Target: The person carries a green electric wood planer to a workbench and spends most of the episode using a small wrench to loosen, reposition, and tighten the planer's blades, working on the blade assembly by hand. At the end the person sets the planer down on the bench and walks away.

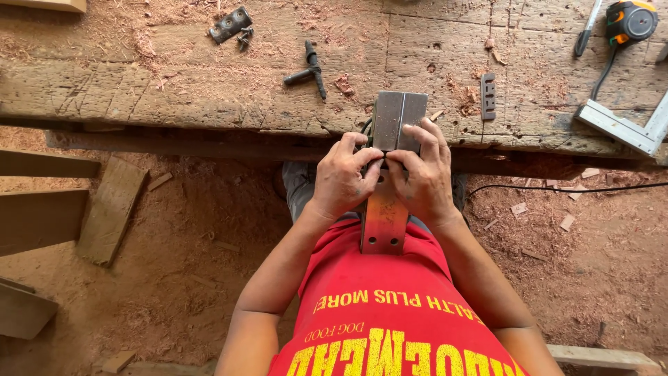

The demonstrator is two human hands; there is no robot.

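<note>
Both hands hold a long flat metal blade assembly [394,118], two grey plates side by side, its far end resting on the front edge of the worn wooden workbench [174,90] and its near end [383,226] against my red shirt. My left hand [342,177] grips its left side, fingers curled over the plate. My right hand [424,174] grips the right side, fingertips on the plate's top face. The thumbs meet near the middle seam.
On the bench lie a T-shaped wrench [309,69], a small metal bracket with screws [229,25], a slotted metal plate [488,96], a tape measure [630,21] and a metal square [626,129]. Wood offcuts [110,209] and sawdust cover the ground; a black cable [557,188] runs right.
</note>
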